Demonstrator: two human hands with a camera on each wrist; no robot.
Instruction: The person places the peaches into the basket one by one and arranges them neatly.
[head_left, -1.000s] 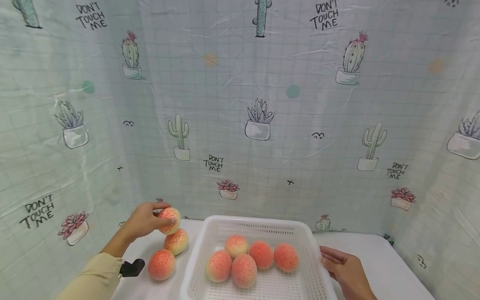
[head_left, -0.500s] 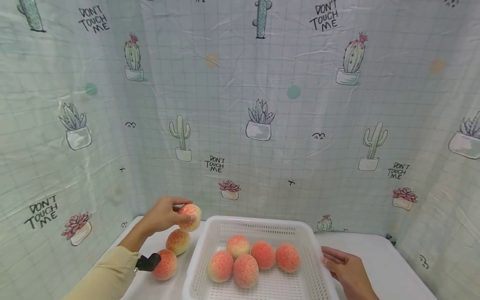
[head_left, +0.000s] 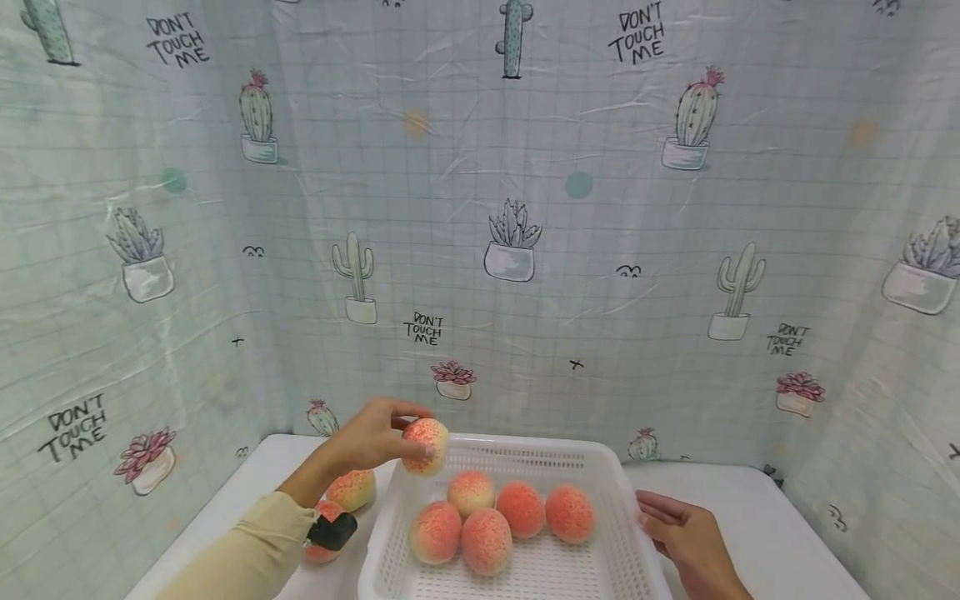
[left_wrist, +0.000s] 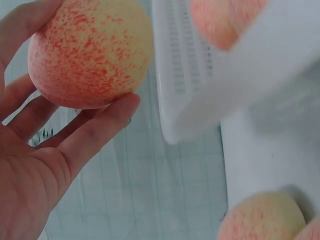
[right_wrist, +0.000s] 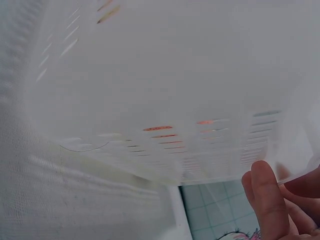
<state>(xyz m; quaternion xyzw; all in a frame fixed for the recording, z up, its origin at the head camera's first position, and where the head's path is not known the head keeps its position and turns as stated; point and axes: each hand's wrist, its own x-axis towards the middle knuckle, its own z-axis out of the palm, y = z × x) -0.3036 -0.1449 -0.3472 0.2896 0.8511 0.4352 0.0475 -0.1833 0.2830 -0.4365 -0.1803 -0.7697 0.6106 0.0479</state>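
My left hand (head_left: 375,433) grips a peach (head_left: 425,447) between thumb and fingers, above the left rim of a white plastic basket (head_left: 626,521). In the left wrist view the red-flecked yellow peach (left_wrist: 92,52) sits against the fingers, beside the basket's corner. Several more peaches (head_left: 486,542) lie inside the basket. My right hand (head_left: 693,542) is at the basket's right side; in the right wrist view its thumb and fingers pinch the rim, partly seen through the pale plastic.
Two peaches lie on the white table (head_left: 750,517) left of the basket: one peach (head_left: 352,490) behind my left forearm, the other (head_left: 321,552) partly covered by the black wrist device (head_left: 332,531). A cactus-print curtain (head_left: 570,292) hangs behind and at both sides.
My left hand has carried the peach rightward, from over the table's left part to the basket's left rim. My right hand keeps its place at the basket.
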